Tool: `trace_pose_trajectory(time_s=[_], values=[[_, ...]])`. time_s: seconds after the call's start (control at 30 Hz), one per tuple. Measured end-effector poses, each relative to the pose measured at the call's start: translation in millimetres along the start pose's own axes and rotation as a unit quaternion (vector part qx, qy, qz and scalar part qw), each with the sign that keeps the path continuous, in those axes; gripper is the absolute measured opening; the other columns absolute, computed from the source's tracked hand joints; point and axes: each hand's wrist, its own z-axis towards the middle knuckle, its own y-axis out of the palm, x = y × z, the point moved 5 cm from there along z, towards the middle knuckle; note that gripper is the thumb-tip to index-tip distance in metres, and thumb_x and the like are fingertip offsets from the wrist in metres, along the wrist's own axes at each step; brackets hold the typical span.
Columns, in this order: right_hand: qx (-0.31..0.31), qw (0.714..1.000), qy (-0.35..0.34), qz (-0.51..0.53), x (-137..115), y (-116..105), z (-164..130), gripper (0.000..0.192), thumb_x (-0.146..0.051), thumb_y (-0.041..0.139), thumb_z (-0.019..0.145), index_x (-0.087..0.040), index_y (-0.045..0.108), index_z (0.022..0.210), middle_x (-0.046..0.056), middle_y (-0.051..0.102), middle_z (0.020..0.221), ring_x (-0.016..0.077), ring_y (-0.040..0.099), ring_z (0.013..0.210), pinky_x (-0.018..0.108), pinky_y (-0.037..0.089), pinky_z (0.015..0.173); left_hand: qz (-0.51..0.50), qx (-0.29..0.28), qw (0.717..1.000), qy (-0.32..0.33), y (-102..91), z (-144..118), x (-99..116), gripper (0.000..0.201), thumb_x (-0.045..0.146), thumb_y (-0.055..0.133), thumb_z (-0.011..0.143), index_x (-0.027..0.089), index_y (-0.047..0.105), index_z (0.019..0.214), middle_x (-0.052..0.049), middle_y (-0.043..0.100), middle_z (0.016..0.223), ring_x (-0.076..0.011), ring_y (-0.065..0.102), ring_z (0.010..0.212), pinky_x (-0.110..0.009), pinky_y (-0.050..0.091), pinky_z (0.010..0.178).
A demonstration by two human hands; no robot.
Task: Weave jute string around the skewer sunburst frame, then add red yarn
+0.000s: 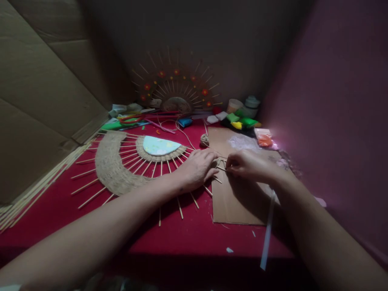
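A half-round fan frame of thin wooden sticks with woven twine bands [109, 167] lies on the red cloth. A pale blue half-disc [160, 145] sits at its centre. My left hand [200, 167] lies over the right end of the outer band, fingers curled on it, hiding part of the weave. Just right of it, my right hand [242, 165] is closed in a pinch beside the stick ends, apparently on the twine; its fingertips are partly hidden. A ball of twine [204, 140] rests beyond my hands, with strands leading toward them.
Under my right hand lies a cardboard sheet [236, 206]. A glue stick [268, 232] overhangs the front edge. Orange-handled scissors [130, 119] and colourful clay packets [242, 121] lie behind. A flower-decorated fan [177, 91] leans at the back; loose sticks [42, 182] lie left.
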Motion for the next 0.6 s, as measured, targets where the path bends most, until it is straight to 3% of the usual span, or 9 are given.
trace_pose_trajectory(time_s=[0.1, 0.2, 0.4, 0.6], values=[[0.009, 0.999, -0.034, -0.01, -1, 2, 1, 0.019, -0.013, 0.051, 0.076, -0.015, 0.07, 0.079, 0.006, 0.068, 0.07, 0.013, 0.054, 0.058, 0.024, 0.034, 0.053, 0.044, 0.039, 0.998, 0.027, -1.3, 1, -1, 0.023, 0.027, 0.039, 0.093, 0.016, 0.056, 0.102, -0.009, 0.058, 0.106, -0.0188, 0.05, 0.1, -0.035, 0.039, 0.087], [0.031, 0.997, -0.061, -0.019, 2, 2, 2, 0.021, -0.013, 0.05, 0.075, -0.015, 0.071, 0.08, 0.006, 0.069, 0.072, 0.0133, 0.054, 0.06, 0.024, 0.034, 0.054, 0.112, 0.036, 0.992, 0.045, -1.6, 4, 0, 0.025, 0.025, 0.038, 0.093, 0.016, 0.06, 0.089, -0.007, 0.058, 0.091, -0.0172, 0.049, 0.083, -0.032, 0.04, 0.077], [0.041, 0.996, -0.083, -0.007, 5, 1, 2, 0.022, -0.013, 0.05, 0.075, -0.016, 0.071, 0.079, 0.005, 0.068, 0.068, 0.0119, 0.052, 0.057, 0.024, 0.034, 0.053, 0.209, -0.029, 0.973, 0.097, -2.5, 18, 15, 0.018, 0.018, 0.043, 0.091, 0.014, 0.06, 0.089, -0.008, 0.059, 0.089, -0.0197, 0.051, 0.083, -0.033, 0.039, 0.073], [0.023, 0.995, -0.095, 0.007, 4, 0, -1, 0.023, -0.012, 0.05, 0.075, -0.014, 0.073, 0.076, 0.007, 0.07, 0.072, 0.0111, 0.05, 0.056, 0.024, 0.035, 0.055, 0.228, -0.102, 0.96, 0.124, 1.9, 27, 34, 0.022, 0.012, 0.038, 0.09, 0.008, 0.059, 0.093, -0.014, 0.061, 0.095, -0.0229, 0.055, 0.088, -0.035, 0.042, 0.074]])
